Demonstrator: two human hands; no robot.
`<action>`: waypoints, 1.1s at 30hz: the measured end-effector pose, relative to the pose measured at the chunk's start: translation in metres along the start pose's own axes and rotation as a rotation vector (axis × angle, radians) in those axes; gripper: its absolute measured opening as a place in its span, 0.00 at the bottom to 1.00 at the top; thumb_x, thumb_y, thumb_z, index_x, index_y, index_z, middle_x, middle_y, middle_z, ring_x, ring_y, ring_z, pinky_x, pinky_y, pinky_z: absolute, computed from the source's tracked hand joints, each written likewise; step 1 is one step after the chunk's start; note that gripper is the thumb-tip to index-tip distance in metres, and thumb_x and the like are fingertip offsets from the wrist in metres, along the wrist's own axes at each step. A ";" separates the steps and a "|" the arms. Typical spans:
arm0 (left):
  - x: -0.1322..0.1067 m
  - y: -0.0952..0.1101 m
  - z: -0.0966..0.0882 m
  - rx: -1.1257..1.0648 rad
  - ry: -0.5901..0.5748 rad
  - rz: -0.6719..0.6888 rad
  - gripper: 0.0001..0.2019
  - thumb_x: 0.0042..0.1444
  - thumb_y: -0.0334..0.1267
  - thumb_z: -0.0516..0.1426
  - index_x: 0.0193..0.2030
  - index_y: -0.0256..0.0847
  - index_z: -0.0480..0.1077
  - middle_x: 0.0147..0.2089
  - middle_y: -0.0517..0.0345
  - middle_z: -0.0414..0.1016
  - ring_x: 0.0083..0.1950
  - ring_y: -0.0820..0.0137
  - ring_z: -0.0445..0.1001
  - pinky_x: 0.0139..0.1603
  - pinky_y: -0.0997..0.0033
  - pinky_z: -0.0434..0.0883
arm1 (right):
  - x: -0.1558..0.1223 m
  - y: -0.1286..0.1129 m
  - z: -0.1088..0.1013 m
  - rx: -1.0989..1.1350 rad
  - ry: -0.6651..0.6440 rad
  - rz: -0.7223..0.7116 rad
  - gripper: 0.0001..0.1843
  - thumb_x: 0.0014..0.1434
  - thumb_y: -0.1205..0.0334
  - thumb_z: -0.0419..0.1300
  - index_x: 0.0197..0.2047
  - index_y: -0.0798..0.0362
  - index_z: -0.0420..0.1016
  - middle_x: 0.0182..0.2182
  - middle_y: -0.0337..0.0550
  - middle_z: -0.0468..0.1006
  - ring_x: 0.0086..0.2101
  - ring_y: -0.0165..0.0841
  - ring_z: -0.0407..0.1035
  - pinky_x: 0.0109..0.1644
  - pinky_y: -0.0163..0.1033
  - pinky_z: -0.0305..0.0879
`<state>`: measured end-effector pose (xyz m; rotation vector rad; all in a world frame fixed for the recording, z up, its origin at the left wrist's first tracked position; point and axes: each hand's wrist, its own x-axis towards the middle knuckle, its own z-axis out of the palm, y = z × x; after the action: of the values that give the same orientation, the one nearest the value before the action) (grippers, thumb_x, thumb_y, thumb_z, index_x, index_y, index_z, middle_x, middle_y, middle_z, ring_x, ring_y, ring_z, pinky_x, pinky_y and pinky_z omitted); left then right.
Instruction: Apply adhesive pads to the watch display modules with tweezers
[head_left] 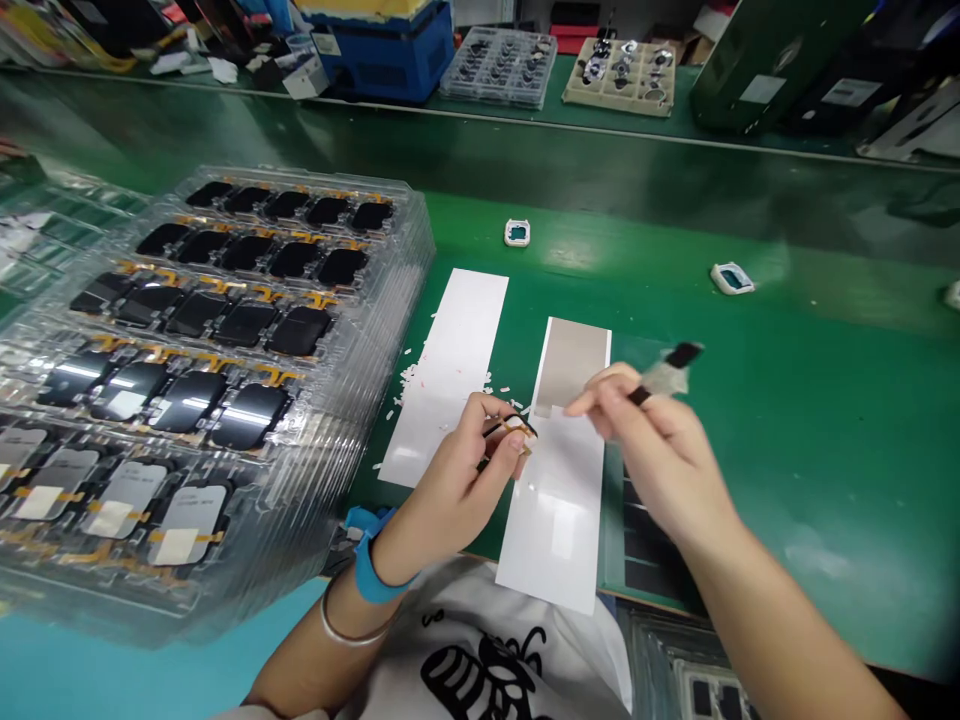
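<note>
My left hand (472, 475) is closed on a small display module (517, 427) with a black edge and an orange flex cable, partly hidden by the fingers. It hovers between two long white strips. In my right hand (664, 450), a slim black tool wrapped in whitish tape (667, 377) is pinched; its working tip cannot be made out. The fingers of that hand are above the right-hand strip (559, 500), where its grey-brown upper part (576, 360) meets the white part. Small white scraps (409, 375) lie around the left-hand strip (461, 350).
A tall stack of clear trays (375, 330) holding black display modules stands on the left. Two small white frames (517, 233) (731, 279) lie on the green bench (825, 430). A blue bin (382, 60), parts trays (499, 65) and boxes line the back shelf.
</note>
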<state>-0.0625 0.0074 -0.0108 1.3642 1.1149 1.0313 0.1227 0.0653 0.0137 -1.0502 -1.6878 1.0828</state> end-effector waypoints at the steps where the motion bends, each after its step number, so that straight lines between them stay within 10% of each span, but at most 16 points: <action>1: 0.000 0.003 0.001 0.085 -0.013 0.011 0.03 0.73 0.39 0.46 0.47 0.44 0.56 0.35 0.62 0.70 0.36 0.72 0.71 0.37 0.71 0.68 | 0.000 0.002 -0.007 -0.034 0.054 -0.023 0.18 0.70 0.54 0.52 0.33 0.49 0.79 0.35 0.41 0.75 0.40 0.32 0.71 0.46 0.38 0.69; 9: 0.001 0.016 0.022 0.814 -0.178 0.310 0.07 0.70 0.30 0.49 0.52 0.35 0.62 0.57 0.35 0.74 0.66 0.51 0.68 0.60 0.44 0.72 | -0.009 0.038 -0.009 0.156 0.187 0.184 0.17 0.60 0.46 0.66 0.37 0.50 0.69 0.25 0.36 0.74 0.27 0.31 0.76 0.35 0.38 0.77; 20: 0.001 0.011 0.031 1.035 -0.253 0.352 0.09 0.68 0.26 0.49 0.53 0.30 0.63 0.53 0.34 0.77 0.65 0.52 0.71 0.55 0.54 0.78 | -0.007 0.041 0.010 0.236 0.212 0.230 0.17 0.56 0.51 0.70 0.35 0.54 0.71 0.30 0.40 0.78 0.33 0.36 0.81 0.38 0.38 0.80; 26: 0.006 0.017 0.029 0.712 -0.162 0.163 0.05 0.70 0.31 0.48 0.46 0.38 0.63 0.45 0.44 0.78 0.48 0.56 0.79 0.41 0.57 0.77 | -0.014 0.014 0.004 0.342 0.273 0.127 0.11 0.59 0.59 0.69 0.36 0.52 0.70 0.30 0.39 0.80 0.32 0.34 0.81 0.38 0.36 0.82; 33: 0.007 0.012 0.028 -0.290 0.038 -0.087 0.05 0.73 0.42 0.47 0.46 0.45 0.57 0.33 0.63 0.74 0.27 0.77 0.71 0.29 0.77 0.68 | -0.049 -0.015 0.022 0.260 0.564 -0.101 0.09 0.63 0.70 0.63 0.41 0.50 0.66 0.33 0.38 0.79 0.36 0.34 0.81 0.38 0.38 0.83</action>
<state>-0.0323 0.0085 -0.0007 1.0601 0.9994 1.1113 0.1132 0.0110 0.0114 -0.9742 -1.1046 0.8136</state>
